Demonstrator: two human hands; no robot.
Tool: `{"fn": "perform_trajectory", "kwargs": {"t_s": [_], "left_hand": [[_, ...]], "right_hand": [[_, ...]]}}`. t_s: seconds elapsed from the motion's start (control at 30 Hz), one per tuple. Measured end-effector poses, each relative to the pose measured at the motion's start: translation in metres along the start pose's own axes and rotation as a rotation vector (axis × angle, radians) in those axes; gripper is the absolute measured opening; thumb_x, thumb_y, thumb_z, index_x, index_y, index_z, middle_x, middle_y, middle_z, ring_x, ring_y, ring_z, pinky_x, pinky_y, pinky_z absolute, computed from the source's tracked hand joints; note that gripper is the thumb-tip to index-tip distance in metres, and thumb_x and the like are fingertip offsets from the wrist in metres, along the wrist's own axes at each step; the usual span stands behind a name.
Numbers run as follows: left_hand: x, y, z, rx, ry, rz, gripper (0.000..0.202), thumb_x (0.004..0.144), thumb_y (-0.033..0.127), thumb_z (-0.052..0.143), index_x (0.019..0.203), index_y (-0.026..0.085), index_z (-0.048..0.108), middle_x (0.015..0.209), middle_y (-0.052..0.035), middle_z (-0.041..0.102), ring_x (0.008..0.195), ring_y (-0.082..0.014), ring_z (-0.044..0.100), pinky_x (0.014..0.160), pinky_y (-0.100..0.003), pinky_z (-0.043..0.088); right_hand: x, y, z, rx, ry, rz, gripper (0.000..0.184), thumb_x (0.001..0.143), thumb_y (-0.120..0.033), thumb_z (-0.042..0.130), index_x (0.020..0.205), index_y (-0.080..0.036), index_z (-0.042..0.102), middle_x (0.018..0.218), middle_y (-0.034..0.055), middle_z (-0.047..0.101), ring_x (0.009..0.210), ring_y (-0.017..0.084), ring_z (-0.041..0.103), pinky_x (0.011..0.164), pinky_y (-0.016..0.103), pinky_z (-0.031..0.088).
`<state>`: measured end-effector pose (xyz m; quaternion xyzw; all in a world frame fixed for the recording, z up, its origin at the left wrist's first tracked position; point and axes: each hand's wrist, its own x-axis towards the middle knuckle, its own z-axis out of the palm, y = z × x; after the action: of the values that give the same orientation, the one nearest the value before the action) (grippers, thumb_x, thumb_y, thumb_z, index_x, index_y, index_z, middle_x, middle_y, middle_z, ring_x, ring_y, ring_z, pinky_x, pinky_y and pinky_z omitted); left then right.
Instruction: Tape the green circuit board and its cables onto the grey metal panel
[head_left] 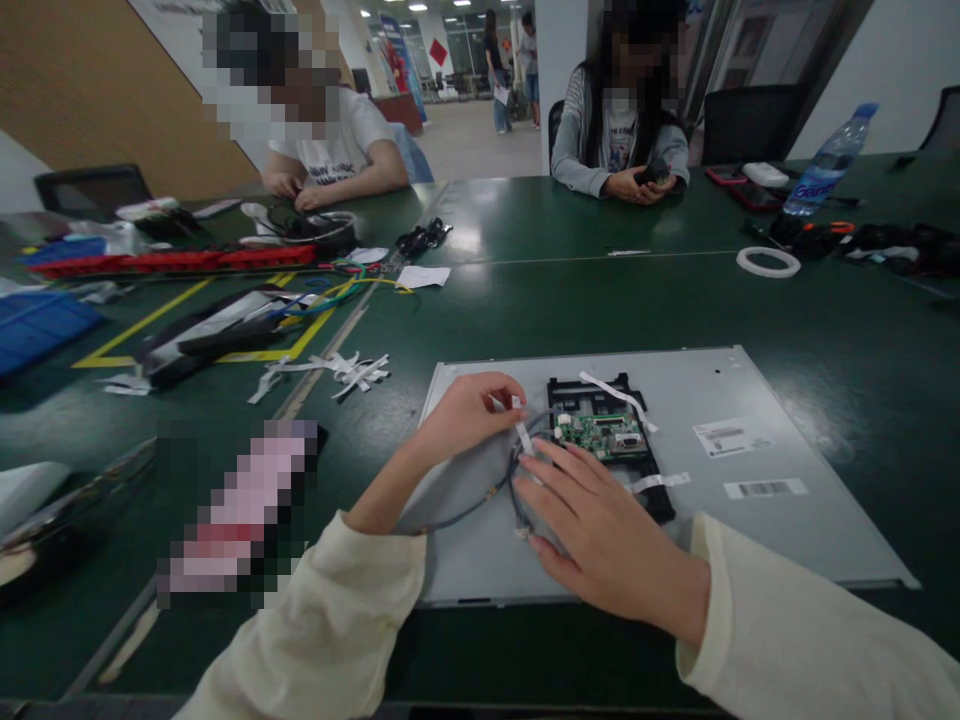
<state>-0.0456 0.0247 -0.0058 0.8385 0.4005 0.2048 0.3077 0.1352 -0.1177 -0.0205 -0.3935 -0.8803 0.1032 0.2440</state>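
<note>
Two hands work on the near left part of a grey panel (750,520) that lies flat on a green table (540,300). The right hand (600,530) lies palm down on the panel, fingers stretched out and slightly apart, gripping nothing; its fingertips rest on a loop of grey cable (480,500). The left hand (469,415), just beyond, is curled, thumb and fingers pinched on the top of a white tape strip (523,432) that crosses the cable. The cable runs along the panel's left part toward a green board (604,432), which sits in a black frame (654,492) near the panel's middle. More white tape crosses the frame. Two labels (731,437) are stuck on the panel's right part.

Left of the panel's far corner, loose tape scraps (337,368) lie on the table. Beyond the panel's right side is a tape roll (767,261), and farther still a bottle (829,165). Far beyond the panel, two people sit at the table, one (622,140) straight across, one (330,150) off to the left.
</note>
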Motion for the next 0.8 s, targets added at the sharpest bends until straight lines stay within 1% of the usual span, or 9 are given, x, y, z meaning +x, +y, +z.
{"fn": "perform_trajectory", "kwargs": {"t_s": [0.1, 0.2, 0.37, 0.43, 0.5, 0.57, 0.63, 0.7, 0.8], "left_hand": [[0.0, -0.003, 0.001, 0.071, 0.024, 0.029, 0.009, 0.076, 0.024, 0.061, 0.081, 0.018, 0.065, 0.076, -0.0001, 0.064, 0.066, -0.0105, 0.056, 0.064, -0.022, 0.044], [0.0, -0.006, 0.002, 0.118, 0.023, 0.063, 0.008, 0.078, 0.022, 0.06, 0.083, 0.018, 0.064, 0.078, 0.0, 0.063, 0.067, -0.0105, 0.056, 0.065, -0.022, 0.043], [0.001, -0.007, 0.001, 0.248, -0.049, 0.153, 0.01, 0.082, 0.024, 0.055, 0.087, 0.018, 0.062, 0.08, -0.0004, 0.06, 0.069, -0.0118, 0.055, 0.068, -0.024, 0.043], [0.001, -0.006, 0.001, 0.311, -0.071, 0.179, 0.011, 0.084, 0.024, 0.053, 0.09, 0.018, 0.061, 0.085, -0.0018, 0.06, 0.075, -0.0137, 0.056, 0.073, -0.026, 0.043], [0.001, -0.005, 0.001, 0.361, -0.062, 0.196, 0.015, 0.084, 0.023, 0.054, 0.096, 0.018, 0.06, 0.094, -0.0039, 0.06, 0.086, -0.0167, 0.057, 0.08, -0.029, 0.044], [0.001, -0.003, 0.001, 0.399, -0.022, 0.206, 0.024, 0.084, 0.025, 0.055, 0.106, 0.019, 0.057, 0.105, -0.0064, 0.058, 0.099, -0.0203, 0.054, 0.088, -0.033, 0.042], [0.0, 0.0, 0.002, 0.423, 0.024, 0.214, 0.031, 0.083, 0.027, 0.057, 0.112, 0.019, 0.054, 0.112, -0.008, 0.055, 0.106, -0.0224, 0.051, 0.091, -0.036, 0.041], [-0.001, 0.003, 0.002, 0.417, 0.024, 0.221, 0.028, 0.083, 0.03, 0.057, 0.107, 0.018, 0.053, 0.106, -0.0073, 0.055, 0.102, -0.0219, 0.051, 0.088, -0.035, 0.041], [-0.001, 0.006, 0.002, 0.402, -0.106, 0.245, 0.018, 0.085, 0.036, 0.056, 0.088, 0.018, 0.056, 0.088, -0.0036, 0.055, 0.086, -0.0184, 0.052, 0.077, -0.03, 0.041]], "right_hand": [[0.0, 0.001, 0.004, -0.045, -0.022, 0.023, 0.049, 0.089, -0.035, 0.045, 0.131, -0.009, 0.045, 0.14, 0.0157, 0.042, 0.139, 0.027, 0.018, 0.115, 0.05, 0.014], [0.0, 0.001, 0.007, -0.057, -0.047, 0.032, 0.051, 0.089, -0.038, 0.044, 0.13, -0.007, 0.046, 0.138, 0.0159, 0.045, 0.139, 0.026, 0.017, 0.116, 0.049, 0.008], [0.0, 0.001, 0.008, -0.059, -0.056, 0.041, 0.051, 0.089, -0.036, 0.044, 0.13, -0.007, 0.045, 0.136, 0.0164, 0.046, 0.138, 0.025, 0.022, 0.116, 0.048, 0.009], [0.0, 0.002, 0.008, -0.062, -0.055, 0.038, 0.05, 0.089, -0.036, 0.044, 0.13, -0.006, 0.045, 0.136, 0.017, 0.046, 0.138, 0.026, 0.022, 0.116, 0.049, 0.009], [0.0, 0.002, 0.008, -0.064, -0.054, 0.036, 0.049, 0.09, -0.035, 0.043, 0.13, -0.006, 0.045, 0.136, 0.0172, 0.046, 0.138, 0.026, 0.023, 0.116, 0.049, 0.01], [0.0, 0.002, 0.007, -0.061, -0.052, 0.036, 0.048, 0.09, -0.035, 0.043, 0.129, -0.007, 0.046, 0.136, 0.0169, 0.046, 0.137, 0.026, 0.023, 0.115, 0.049, 0.01], [0.0, 0.002, 0.006, -0.056, -0.051, 0.038, 0.047, 0.089, -0.034, 0.044, 0.128, -0.008, 0.046, 0.136, 0.0163, 0.046, 0.137, 0.026, 0.023, 0.115, 0.049, 0.011], [0.0, 0.001, 0.006, -0.054, -0.051, 0.042, 0.047, 0.089, -0.034, 0.044, 0.129, -0.009, 0.046, 0.135, 0.0157, 0.047, 0.137, 0.025, 0.024, 0.115, 0.049, 0.011], [0.0, 0.001, 0.006, -0.063, -0.061, 0.047, 0.047, 0.09, -0.035, 0.043, 0.129, -0.009, 0.046, 0.135, 0.0149, 0.047, 0.137, 0.025, 0.023, 0.116, 0.048, 0.01]]}}
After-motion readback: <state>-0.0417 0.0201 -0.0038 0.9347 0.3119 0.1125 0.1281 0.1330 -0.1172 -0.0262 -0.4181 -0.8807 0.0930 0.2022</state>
